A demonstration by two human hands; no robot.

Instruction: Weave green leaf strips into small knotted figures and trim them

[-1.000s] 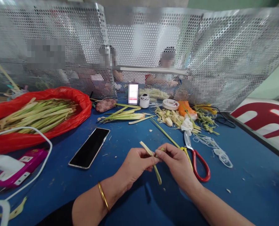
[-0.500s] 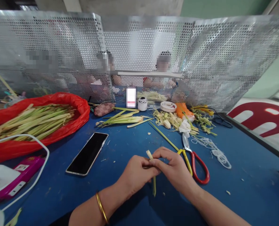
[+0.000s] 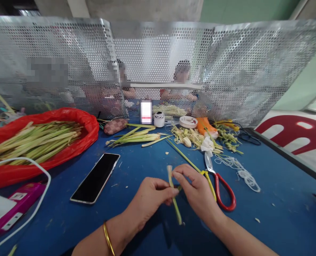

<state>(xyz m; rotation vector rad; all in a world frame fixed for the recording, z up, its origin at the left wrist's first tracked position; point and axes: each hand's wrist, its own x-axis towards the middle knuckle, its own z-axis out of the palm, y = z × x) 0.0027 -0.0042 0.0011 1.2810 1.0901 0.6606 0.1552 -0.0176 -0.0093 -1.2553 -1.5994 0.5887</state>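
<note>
My left hand [image 3: 158,193] pinches a pale green plant stalk [image 3: 176,206] between thumb and fingers. The stalk stands nearly upright, its whitish end on top and its greener end below the hand. Close beside the upper part, the thumb and forefinger of my right hand [image 3: 193,183] are pressed together; what they hold is hidden. A short green bit shows between the two hands. To the right lie red-handled scissors [image 3: 227,192], next to a yellow strip [image 3: 210,185] and a long green stalk [image 3: 184,154].
A red bag [image 3: 92,131] of leaf stalks lies left, near a phone [image 3: 96,177] and a purple power strip [image 3: 24,201]. Loose stalks [image 3: 139,137], a white jar [image 3: 159,120], tape [image 3: 188,122], scraps [image 3: 189,137] and string [image 3: 245,176] lie behind. A perforated metal screen [image 3: 158,49] stands beyond.
The stalk now sticks up higher above my left fingers. My right fingertips have shifted from its middle to beside its upper part. The view has shifted slightly.
</note>
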